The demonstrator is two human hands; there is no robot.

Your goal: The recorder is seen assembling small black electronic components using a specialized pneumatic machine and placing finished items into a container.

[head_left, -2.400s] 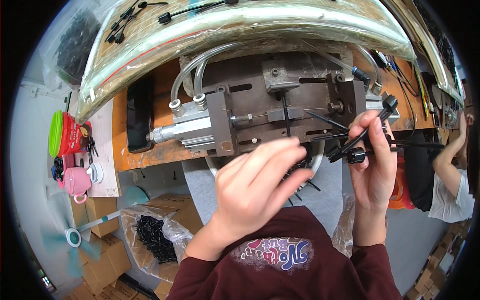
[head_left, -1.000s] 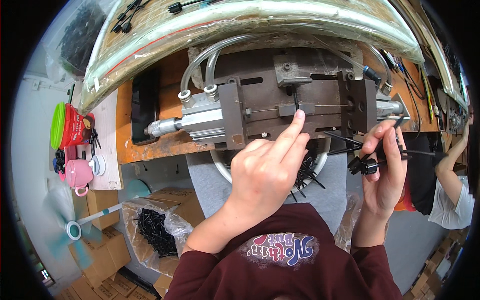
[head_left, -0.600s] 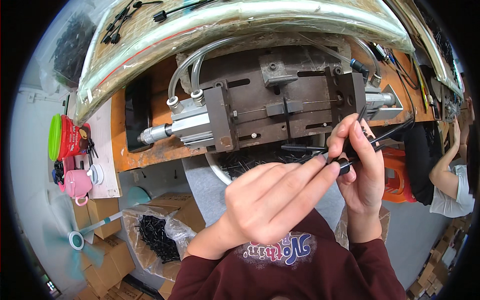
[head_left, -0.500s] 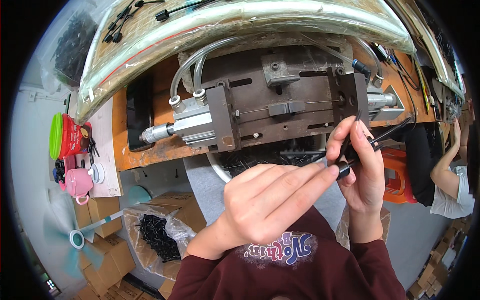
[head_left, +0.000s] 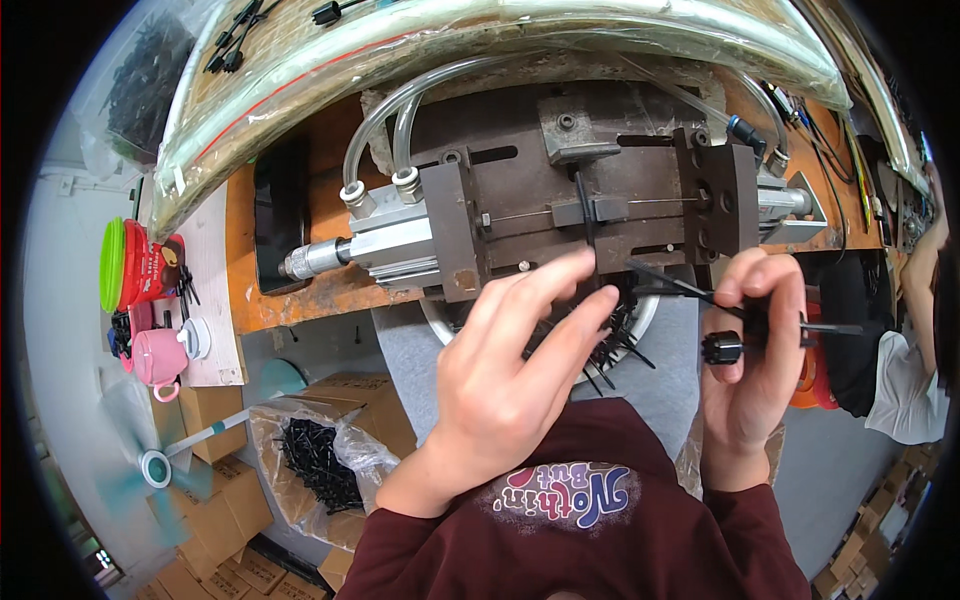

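Hands are apart now — half a second ago they met over the bundle. Left hand is back by the jig, fingers and thumb spread, index tip right by the near end of a black rod. We can't tell if it touches. That rod is the main change: the blocks sit bare in the previous view, and now it lies across them, far end up at the metal bracket. So we read the jig as loaded again, with the left hand apparently just letting go or about done placing; that part is our judgement.

Right hand keeps its grip on the bundle, fingers closed around several rods sticking out both ways, with a ribbed black cap at the thumb side. It sits right of the jig, clear of it.

Below the bench edge we see a white bowl of loose black pieces, partly hidden by the left hand.
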